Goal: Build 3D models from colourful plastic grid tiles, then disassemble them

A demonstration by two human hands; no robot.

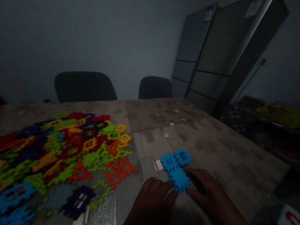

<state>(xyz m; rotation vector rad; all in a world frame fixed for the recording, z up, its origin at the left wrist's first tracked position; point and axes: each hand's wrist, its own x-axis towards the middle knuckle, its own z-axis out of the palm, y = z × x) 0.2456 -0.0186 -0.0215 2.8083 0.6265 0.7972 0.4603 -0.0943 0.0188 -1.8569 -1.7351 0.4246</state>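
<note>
Three blue interlocking plastic tiles (pixel 178 179) lie on the table in front of me, joined in an L shape. Two of them, at the far end, have window-like cut-outs; the nearest one looks solid. My left hand (pixel 155 196) is closed at the near left edge of the solid tile, fingers curled against it. On the other side, my right hand (pixel 207 190) has its thumb and fingertips at that tile's right edge. The undersides of the fingers are hidden, and the picture is dim.
A spread-out pile of loose tiles (pixel 84 149) in several colours covers the table's left part. Beyond the patterned tabletop (pixel 154 126) stand two dark chairs (pixel 86 86). A tall cabinet (pixel 211 55) rises behind the far right corner; a cluttered shelf (pixel 269 118) stands at the right.
</note>
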